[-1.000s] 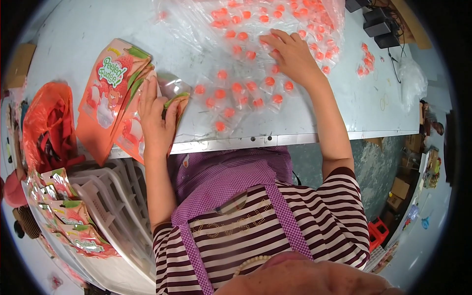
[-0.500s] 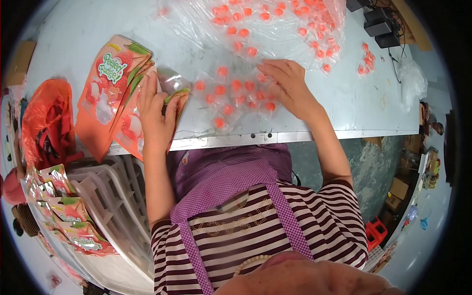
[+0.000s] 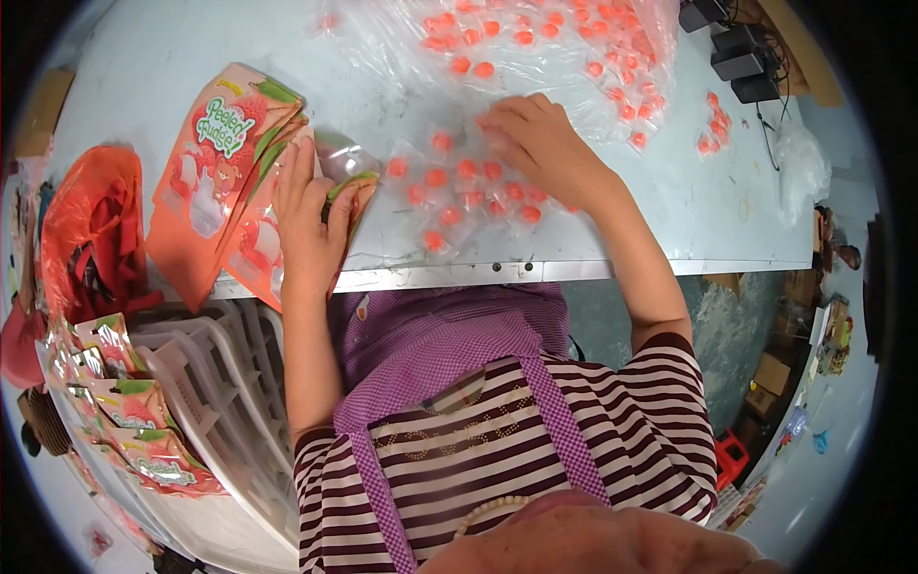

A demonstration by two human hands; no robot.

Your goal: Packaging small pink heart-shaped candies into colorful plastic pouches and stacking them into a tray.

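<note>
My left hand (image 3: 311,220) grips a pink-orange candy pouch (image 3: 254,251) near its top, with the thumb at its mouth, which stands partly open toward the right. Under and beside it lie more flat pouches (image 3: 215,148) with a fruit print and green tops. Small clear-wrapped red candies (image 3: 466,170) are spread loosely on the table right of the pouch. Over the far right side of this group reaches my right hand (image 3: 547,153), fingers stretched out and palm down. Whether its fingertips touch a wrapper is hard to see.
A large clear plastic bag (image 3: 574,91) with many candies lies at the far side. A few candies (image 3: 714,124) sit further right, near black boxes (image 3: 744,62) with cables. At left are a red plastic bag (image 3: 67,206), filled pouches (image 3: 158,457) and white plastic crates (image 3: 206,383).
My right hand has moved slightly away from me and left, from the candies' right edge to above their far side. My left hand keeps its hold on the pouch.
</note>
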